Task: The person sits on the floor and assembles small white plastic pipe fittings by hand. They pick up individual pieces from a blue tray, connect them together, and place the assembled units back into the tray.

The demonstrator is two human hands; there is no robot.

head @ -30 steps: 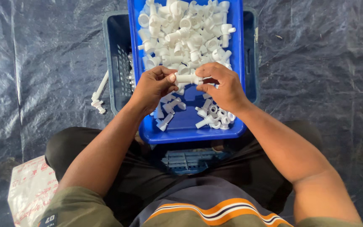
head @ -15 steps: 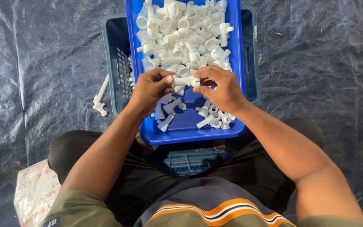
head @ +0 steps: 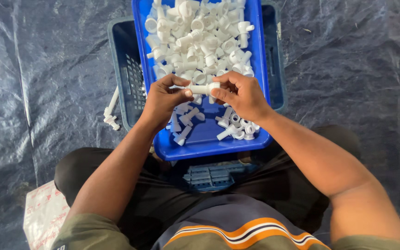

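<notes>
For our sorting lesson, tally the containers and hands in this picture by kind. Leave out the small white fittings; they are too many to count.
Bright blue tray: 1
Dark blue crate under it: 1
Hands, left hand and right hand, both gripping one white fitting: 2
Total: 4

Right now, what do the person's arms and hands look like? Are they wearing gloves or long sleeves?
No gloves: the left hand and right hand are bare, with no rings, watch or bands showing. Both forearms are bare too. The short olive-green sleeves stop near the upper arms. The left sleeve has a small dark tag at its hem.
</notes>
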